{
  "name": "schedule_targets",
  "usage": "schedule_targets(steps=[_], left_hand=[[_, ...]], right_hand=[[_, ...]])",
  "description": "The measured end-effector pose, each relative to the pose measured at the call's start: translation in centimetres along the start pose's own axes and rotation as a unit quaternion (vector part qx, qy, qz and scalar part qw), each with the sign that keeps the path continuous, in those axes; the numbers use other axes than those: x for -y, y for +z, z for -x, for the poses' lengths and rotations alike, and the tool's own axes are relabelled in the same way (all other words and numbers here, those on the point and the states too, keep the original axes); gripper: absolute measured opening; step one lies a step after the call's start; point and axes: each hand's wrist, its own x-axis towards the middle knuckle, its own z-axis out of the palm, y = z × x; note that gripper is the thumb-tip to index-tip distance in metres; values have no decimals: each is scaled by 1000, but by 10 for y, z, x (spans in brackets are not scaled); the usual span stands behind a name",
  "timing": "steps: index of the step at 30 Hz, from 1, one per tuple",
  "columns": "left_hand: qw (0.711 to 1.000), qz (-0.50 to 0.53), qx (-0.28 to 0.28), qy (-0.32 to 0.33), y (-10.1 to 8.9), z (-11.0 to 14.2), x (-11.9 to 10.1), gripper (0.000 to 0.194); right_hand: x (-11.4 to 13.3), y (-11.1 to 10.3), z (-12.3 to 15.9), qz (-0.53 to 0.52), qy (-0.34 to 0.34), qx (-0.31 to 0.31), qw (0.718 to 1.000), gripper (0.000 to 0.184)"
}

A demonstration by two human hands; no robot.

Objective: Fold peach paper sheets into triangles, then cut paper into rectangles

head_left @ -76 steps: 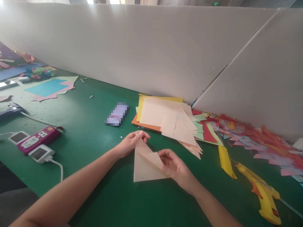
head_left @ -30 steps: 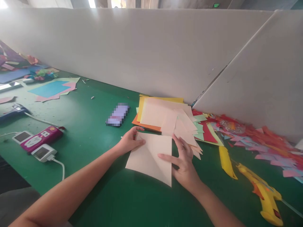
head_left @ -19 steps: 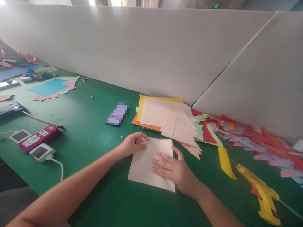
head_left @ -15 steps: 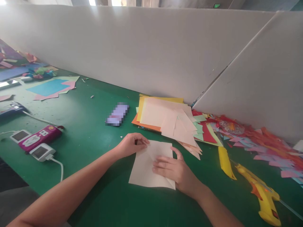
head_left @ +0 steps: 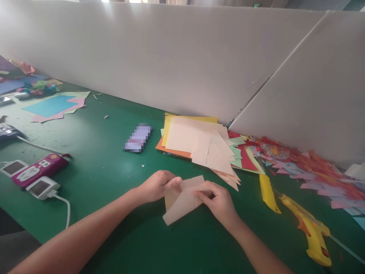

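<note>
A pale peach sheet of paper [head_left: 182,203] is between my hands above the green table, with its near part folded over diagonally. My left hand [head_left: 159,186] is closed on the sheet's left edge, thumb on top. On the right side, my right hand [head_left: 218,199] pinches the folded-over edge between thumb and fingers. Just beyond my hands lies a stack of coloured paper [head_left: 185,135], pale peach sheets on top and yellow, orange, green and red ones showing at its sides.
Right of the stack lie a yellow cutter knife [head_left: 268,194] and a yellow hot glue gun [head_left: 312,232] with its cord. A phone [head_left: 138,139] rests left of the stack. Farther left is a purple power strip [head_left: 41,169] with white chargers. A white partition [head_left: 159,57] borders the table [head_left: 114,125].
The sheet lay flat under my hands; now its near part is folded up and over. My right hand has gone from spread fingers to a pinch on the paper.
</note>
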Motion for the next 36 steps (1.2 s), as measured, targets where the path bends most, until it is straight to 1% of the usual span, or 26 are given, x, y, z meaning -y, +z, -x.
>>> schedule_targets(steps=[1, 3, 5, 6, 8, 10, 12, 13, 15, 16, 17, 18, 19, 20, 21, 23, 24, 25, 27, 29, 31, 34, 36], left_hand=[[1000, 10, 1, 1, 2, 0, -1, 52], [1000, 7, 10, 8, 5, 0, -2, 52], [1000, -9, 22, 12, 8, 2, -3, 51], [1000, -12, 28, 6, 10, 3, -4, 51], [999, -9, 35, -23, 12, 4, -5, 49], [997, 9, 41, -61, 12, 5, -7, 38], [994, 45, 45, -94, 12, 5, -8, 18], [991, 67, 44, -103, 12, 5, -9, 22], [988, 112, 23, -106, 12, 3, -8, 42], [986, 135, -2, -101, 12, 2, -7, 45], [982, 162, -36, -94, 13, 1, -6, 44], [975, 192, -71, -87, 14, 0, -4, 41], [966, 224, -100, -78, 15, 0, -4, 36], [957, 257, -119, -67, 17, 0, -3, 32], [948, 287, -128, -56, 20, 0, -3, 30], [938, 319, -127, -39, 27, 1, -5, 30], [938, 321, -125, -32, 31, 2, -6, 32], [941, 315, -124, -27, 35, 3, -7, 34], [947, 298, -117, -21, 41, 4, -10, 36], [947, 304, -101, -22, 44, 3, -11, 41], [939, 332, -86, -28, 42, 1, -12, 43], [922, 376, -75, -44, 35, -2, -11, 34], [911, 402, -72, -60, 33, -3, -11, 31]], right_hand=[[0, 0, -1, 12, 16, -21, 1000, 31], [-1, -1, -3, 35, 35, -43, 998, 31], [-1, -1, -4, 52, 34, -44, 997, 23], [-1, -1, -4, 61, 30, -45, 997, 23], [-1, 0, -4, 76, 20, -54, 995, 34], [-3, 2, -4, 70, 13, -64, 995, 42], [-8, 3, -5, 37, 10, -71, 997, 46], [-10, 3, -6, 13, 5, -84, 996, 48], [-16, 3, -9, -45, -10, -134, 990, 54], [-18, 3, -11, -82, -14, -164, 983, 58], [-19, 3, -13, -126, -13, -189, 974, 62], [-18, 2, -14, -176, -2, -200, 964, 64], [-16, 2, -14, -230, 15, -190, 954, 66], [-12, 2, -14, -284, 34, -160, 945, 66], [-7, 2, -13, -333, 55, -114, 934, 65], [6, 4, -8, -403, 88, 10, 911, 64], [13, 5, -5, -428, 95, 57, 897, 64], [18, 7, -2, -443, 103, 84, 887, 61], [27, 10, 4, -452, 131, 105, 876, 48], [30, 13, 7, -452, 152, 103, 873, 39], [30, 13, 8, -447, 167, 92, 874, 36], [28, 13, 7, -422, 191, 85, 882, 38], [27, 13, 7, -407, 198, 92, 887, 38]])
